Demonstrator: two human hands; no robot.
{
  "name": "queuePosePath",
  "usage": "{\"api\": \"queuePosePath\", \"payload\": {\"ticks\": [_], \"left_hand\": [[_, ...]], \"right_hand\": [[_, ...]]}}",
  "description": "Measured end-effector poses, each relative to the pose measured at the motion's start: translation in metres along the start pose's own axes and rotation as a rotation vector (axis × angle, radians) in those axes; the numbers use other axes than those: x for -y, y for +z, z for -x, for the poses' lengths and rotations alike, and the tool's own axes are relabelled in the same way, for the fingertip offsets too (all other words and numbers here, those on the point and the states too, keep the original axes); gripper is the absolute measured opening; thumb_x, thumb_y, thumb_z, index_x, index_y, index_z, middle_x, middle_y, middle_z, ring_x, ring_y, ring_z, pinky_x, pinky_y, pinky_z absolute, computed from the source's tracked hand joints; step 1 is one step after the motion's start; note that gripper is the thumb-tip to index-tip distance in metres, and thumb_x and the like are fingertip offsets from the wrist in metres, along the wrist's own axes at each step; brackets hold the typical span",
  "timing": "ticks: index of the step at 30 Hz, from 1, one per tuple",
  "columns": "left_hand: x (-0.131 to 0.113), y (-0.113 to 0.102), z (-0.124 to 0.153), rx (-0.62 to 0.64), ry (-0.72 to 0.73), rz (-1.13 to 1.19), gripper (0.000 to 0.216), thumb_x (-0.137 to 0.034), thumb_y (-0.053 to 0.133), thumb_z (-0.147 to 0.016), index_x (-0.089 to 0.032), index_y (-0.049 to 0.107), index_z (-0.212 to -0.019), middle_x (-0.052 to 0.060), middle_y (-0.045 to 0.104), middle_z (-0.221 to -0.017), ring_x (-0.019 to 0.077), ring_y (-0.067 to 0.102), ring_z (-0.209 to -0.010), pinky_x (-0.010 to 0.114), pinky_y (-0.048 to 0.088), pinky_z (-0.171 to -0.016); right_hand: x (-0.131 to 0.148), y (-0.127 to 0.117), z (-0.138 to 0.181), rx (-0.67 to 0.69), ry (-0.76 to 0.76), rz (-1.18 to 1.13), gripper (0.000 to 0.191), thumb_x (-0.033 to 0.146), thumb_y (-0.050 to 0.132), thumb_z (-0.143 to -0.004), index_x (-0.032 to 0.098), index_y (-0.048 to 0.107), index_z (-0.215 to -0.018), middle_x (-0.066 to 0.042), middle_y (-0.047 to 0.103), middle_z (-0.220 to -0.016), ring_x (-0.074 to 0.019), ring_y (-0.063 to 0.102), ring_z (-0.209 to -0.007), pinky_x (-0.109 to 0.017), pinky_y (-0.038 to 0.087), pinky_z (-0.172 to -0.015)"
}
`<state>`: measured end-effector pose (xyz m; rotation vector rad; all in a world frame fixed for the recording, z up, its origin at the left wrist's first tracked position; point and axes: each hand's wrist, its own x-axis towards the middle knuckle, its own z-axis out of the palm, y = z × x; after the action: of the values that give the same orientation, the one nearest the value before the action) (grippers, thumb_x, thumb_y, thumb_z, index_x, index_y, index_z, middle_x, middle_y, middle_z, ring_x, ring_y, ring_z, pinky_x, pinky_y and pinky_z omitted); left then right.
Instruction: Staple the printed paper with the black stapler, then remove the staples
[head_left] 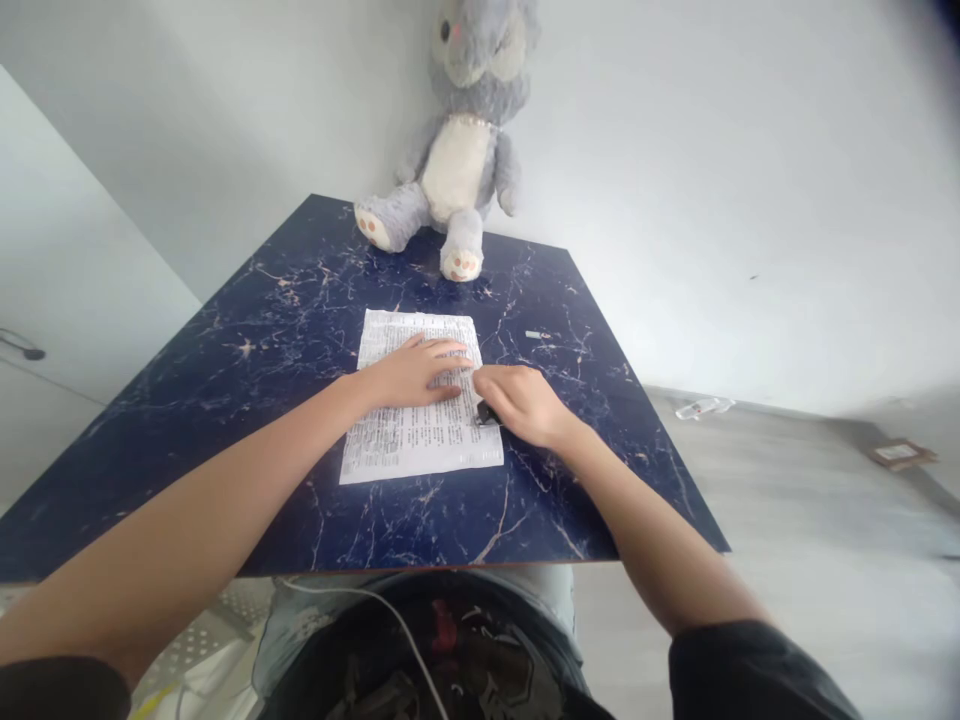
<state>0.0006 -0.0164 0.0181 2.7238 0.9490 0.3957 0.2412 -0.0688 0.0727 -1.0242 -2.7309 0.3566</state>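
A sheet of printed paper (405, 445) lies on the dark blue marble-patterned table (255, 400). My left hand (424, 370) rests flat on the sheet with its fingers spread toward the right. At the paper's right edge, my right hand (521, 400) is closed around a small black object (487, 412). Only one dark end of it pokes out under the thumb, over the print, so its kind is hard to make out. My two hands are close together, the left fingertips just short of the right fingers.
A large grey and white plush toy (457, 165) sits at the table's far edge against the wall. Right of the paper lies a small pale green item (537, 334). A white cable (375, 595) crosses my lap. On the floor are a clear plastic piece (703, 408) and a brown packet (900, 452).
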Motion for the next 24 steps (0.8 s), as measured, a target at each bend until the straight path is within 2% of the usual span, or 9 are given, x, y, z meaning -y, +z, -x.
{"api": "queuePosePath", "payload": {"ticks": [2, 5, 8, 11, 13, 15, 18, 20, 24], "left_hand": [[0.000, -0.001, 0.000, 0.017, -0.012, -0.003, 0.056, -0.061, 0.043, -0.104, -0.033, 0.052, -0.151, 0.006, 0.045, -0.164, 0.0285, 0.038, -0.152, 0.048, 0.020, -0.123], [0.002, -0.002, 0.001, 0.030, -0.040, -0.001, 0.057, -0.063, 0.044, -0.103, -0.035, 0.051, -0.151, 0.005, 0.043, -0.165, 0.0283, 0.037, -0.152, 0.047, 0.020, -0.124], [0.003, -0.001, 0.001, 0.038, -0.049, 0.016, 0.058, -0.065, 0.046, -0.101, -0.036, 0.051, -0.151, 0.004, 0.040, -0.167, 0.0290, 0.036, -0.152, 0.048, 0.019, -0.125], [0.004, -0.003, -0.002, -0.021, -0.051, 0.079, 0.054, -0.059, 0.049, -0.102, -0.032, 0.054, -0.148, 0.006, 0.046, -0.163, 0.0285, 0.041, -0.149, 0.047, 0.025, -0.124], [0.007, -0.008, -0.003, -0.217, -0.104, 0.153, 0.042, -0.049, 0.045, -0.106, -0.025, 0.063, -0.136, 0.008, 0.061, -0.147, 0.0257, 0.054, -0.137, 0.043, 0.037, -0.117], [0.012, -0.015, -0.002, -0.527, -0.218, 0.202, 0.037, -0.039, 0.038, -0.108, -0.021, 0.069, -0.114, 0.009, 0.071, -0.120, 0.0224, 0.065, -0.114, 0.037, 0.047, -0.103], [0.024, -0.026, 0.004, -0.907, -0.397, 0.173, 0.033, -0.032, 0.040, -0.107, -0.020, 0.065, -0.089, 0.005, 0.068, -0.089, 0.0199, 0.065, -0.086, 0.033, 0.049, -0.086], [0.031, -0.031, 0.009, -0.996, -0.463, 0.171, 0.030, -0.027, 0.043, -0.104, -0.020, 0.062, -0.082, 0.003, 0.066, -0.081, 0.0187, 0.063, -0.078, 0.031, 0.047, -0.079], [0.039, -0.031, 0.012, -1.016, -0.530, 0.223, 0.027, -0.022, 0.045, -0.101, -0.021, 0.061, -0.079, 0.002, 0.065, -0.077, 0.0179, 0.062, -0.073, 0.030, 0.045, -0.072]], "right_hand": [[-0.018, -0.014, 0.007, 0.094, -0.118, -0.171, 0.047, 0.047, 0.034, -0.112, 0.017, 0.065, -0.094, -0.005, 0.065, -0.087, -0.0188, 0.058, -0.079, -0.031, 0.040, -0.074], [-0.045, -0.030, 0.017, 0.275, -0.221, -0.288, 0.034, 0.052, 0.068, -0.096, 0.019, 0.068, -0.106, -0.005, 0.066, -0.098, -0.0206, 0.060, -0.087, -0.031, 0.042, -0.077], [-0.071, -0.044, 0.027, 0.345, -0.132, -0.356, 0.024, 0.041, 0.074, -0.090, 0.019, 0.069, -0.100, -0.004, 0.065, -0.094, -0.0188, 0.059, -0.080, -0.030, 0.042, -0.071], [-0.089, -0.054, 0.037, 0.274, 0.070, -0.411, 0.024, 0.040, 0.075, -0.087, 0.018, 0.068, -0.092, -0.002, 0.065, -0.084, -0.0173, 0.058, -0.071, -0.030, 0.041, -0.064], [-0.088, -0.052, 0.032, 0.107, 0.229, -0.509, 0.027, 0.043, 0.071, -0.090, 0.016, 0.067, -0.097, -0.004, 0.067, -0.085, -0.0182, 0.061, -0.070, -0.031, 0.044, -0.063], [-0.075, -0.038, 0.013, -0.090, 0.359, -0.615, 0.031, 0.043, 0.063, -0.095, 0.014, 0.065, -0.106, -0.008, 0.069, -0.090, -0.0197, 0.064, -0.071, -0.033, 0.047, -0.063], [-0.045, -0.006, -0.034, -0.172, 0.382, -0.457, 0.032, 0.041, 0.063, -0.094, 0.012, 0.064, -0.107, -0.010, 0.068, -0.091, -0.0196, 0.062, -0.072, -0.032, 0.047, -0.062], [-0.028, 0.013, -0.064, -0.141, 0.283, -0.191, 0.029, 0.043, 0.061, -0.094, 0.014, 0.061, -0.090, -0.008, 0.063, -0.081, -0.0191, 0.058, -0.071, -0.032, 0.044, -0.064], [-0.014, 0.032, -0.090, -0.139, 0.172, -0.113, 0.022, 0.030, 0.069, -0.084, 0.017, 0.052, -0.082, -0.009, 0.062, -0.092, -0.0205, 0.058, -0.085, -0.031, 0.046, -0.078]]}}
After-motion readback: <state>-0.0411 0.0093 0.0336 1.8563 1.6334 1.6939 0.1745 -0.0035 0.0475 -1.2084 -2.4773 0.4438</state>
